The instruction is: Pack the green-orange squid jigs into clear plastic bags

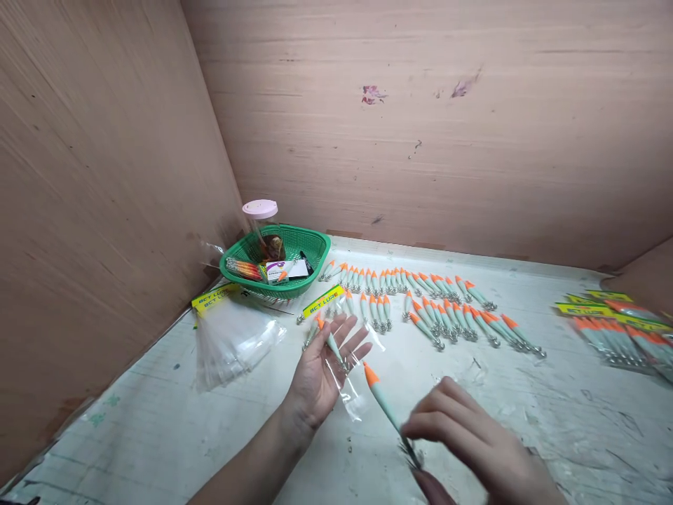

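My left hand (322, 368) is palm up with fingers spread, and a clear plastic bag with a yellow header card (322, 302) lies across it; one or two lures show inside the bag. My right hand (467, 435) pinches a squid lure (383, 400) by its hook end, the orange tip pointing toward the bag's open mouth. Two rows of loose white-and-orange lures (431, 301) lie on the table beyond my hands.
A stack of empty clear bags with yellow headers (231, 333) lies at the left. A green basket (310, 242) holds a pink-lidded jar (261, 214) and small items. Packed lure bags (620, 326) sit at the right. Plywood walls enclose the table.
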A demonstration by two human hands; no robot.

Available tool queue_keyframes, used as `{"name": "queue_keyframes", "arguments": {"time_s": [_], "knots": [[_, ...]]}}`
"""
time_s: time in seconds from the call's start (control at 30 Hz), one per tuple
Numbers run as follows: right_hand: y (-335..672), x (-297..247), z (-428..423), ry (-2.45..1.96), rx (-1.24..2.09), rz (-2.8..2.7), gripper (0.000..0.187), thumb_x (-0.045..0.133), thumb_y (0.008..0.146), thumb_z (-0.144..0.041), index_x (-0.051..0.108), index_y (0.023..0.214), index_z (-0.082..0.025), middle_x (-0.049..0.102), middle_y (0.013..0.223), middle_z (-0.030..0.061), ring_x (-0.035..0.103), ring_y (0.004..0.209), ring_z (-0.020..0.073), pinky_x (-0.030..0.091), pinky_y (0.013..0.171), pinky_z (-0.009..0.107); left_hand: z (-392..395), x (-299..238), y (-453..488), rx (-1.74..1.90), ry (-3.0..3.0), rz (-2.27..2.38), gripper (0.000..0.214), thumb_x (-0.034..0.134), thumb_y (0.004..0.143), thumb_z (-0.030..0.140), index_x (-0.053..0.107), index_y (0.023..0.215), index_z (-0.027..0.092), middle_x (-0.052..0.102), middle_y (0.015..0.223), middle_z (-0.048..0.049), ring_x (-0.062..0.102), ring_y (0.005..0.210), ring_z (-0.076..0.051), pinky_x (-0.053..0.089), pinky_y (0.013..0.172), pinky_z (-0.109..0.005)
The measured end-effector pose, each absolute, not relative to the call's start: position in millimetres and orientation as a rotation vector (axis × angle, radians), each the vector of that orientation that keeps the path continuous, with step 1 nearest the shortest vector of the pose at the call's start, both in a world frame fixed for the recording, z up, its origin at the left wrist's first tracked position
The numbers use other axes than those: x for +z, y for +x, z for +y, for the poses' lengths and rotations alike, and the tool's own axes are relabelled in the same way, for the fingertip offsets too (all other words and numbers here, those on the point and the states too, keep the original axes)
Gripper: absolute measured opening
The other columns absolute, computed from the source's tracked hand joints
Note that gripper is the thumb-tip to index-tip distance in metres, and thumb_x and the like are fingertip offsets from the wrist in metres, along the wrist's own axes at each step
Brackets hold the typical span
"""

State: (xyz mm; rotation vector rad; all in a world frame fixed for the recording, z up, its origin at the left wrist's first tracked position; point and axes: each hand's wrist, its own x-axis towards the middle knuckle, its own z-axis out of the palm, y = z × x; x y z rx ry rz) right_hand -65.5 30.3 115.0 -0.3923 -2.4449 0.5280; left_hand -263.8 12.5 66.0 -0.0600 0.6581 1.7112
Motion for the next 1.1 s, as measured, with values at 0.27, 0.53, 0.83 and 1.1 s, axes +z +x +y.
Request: {"name": "queue_keyframes", "arguments": {"time_s": [0.27, 0.53, 0.83, 1.1], "knots": [[-109.1, 88.6, 41.4, -0.382, -0.14, -2.407, 0.021, 0.046, 0.085, -0.005, 0.063, 0.094, -0.011, 0.066, 0.081, 0.0096, 0.05, 0.07, 0.0187, 0.041, 0.06, 0.031, 10.0, 66.6, -253.2, 1.628, -0.019, 0.684, 0.026, 0.053, 0.087, 0.023, 0.061, 0.106, 0.009, 0.066, 0.115, -0.0142, 0.061, 0.107, -0.03, 0.048, 0.096, -0.046], [-113.3, 77.5, 45.9, -0.373, -0.171, -2.275, 0.021, 0.046, 0.088, -0.008, 0.064, 0.098, -0.013, 0.071, 0.1, 0.0096, 0.056, 0.084, 0.0199, 0.042, 0.074, 0.035, 6.8, 64.2, -250.5, 1.657, 0.049, 0.599, 0.028, 0.051, 0.087, 0.02, 0.058, 0.112, 0.008, 0.068, 0.111, -0.0146, 0.063, 0.106, -0.026, 0.045, 0.099, -0.039], [-108.2, 80.8, 44.8, -0.437, -0.076, -2.261, 0.016, 0.052, 0.085, -0.006, 0.057, 0.094, -0.018, 0.067, 0.114, 0.0078, 0.054, 0.098, 0.0225, 0.035, 0.083, 0.038, 7.2, 66.8, -251.3, 1.714, -0.024, 0.604, 0.027, 0.053, 0.086, 0.016, 0.06, 0.111, 0.009, 0.069, 0.109, -0.0136, 0.065, 0.1, -0.025, 0.048, 0.095, -0.041], [-110.1, 79.5, 41.1, -0.579, 0.177, -2.267, 0.016, 0.052, 0.086, -0.013, 0.053, 0.099, -0.021, 0.067, 0.107, 0.0073, 0.052, 0.094, 0.023, 0.034, 0.08, 0.038, 6.6, 63.7, -249.3, 1.739, 0.091, 0.687, 0.025, 0.059, 0.083, 0.016, 0.062, 0.108, 0.011, 0.07, 0.107, -0.0132, 0.066, 0.099, -0.023, 0.047, 0.096, -0.039]]}}
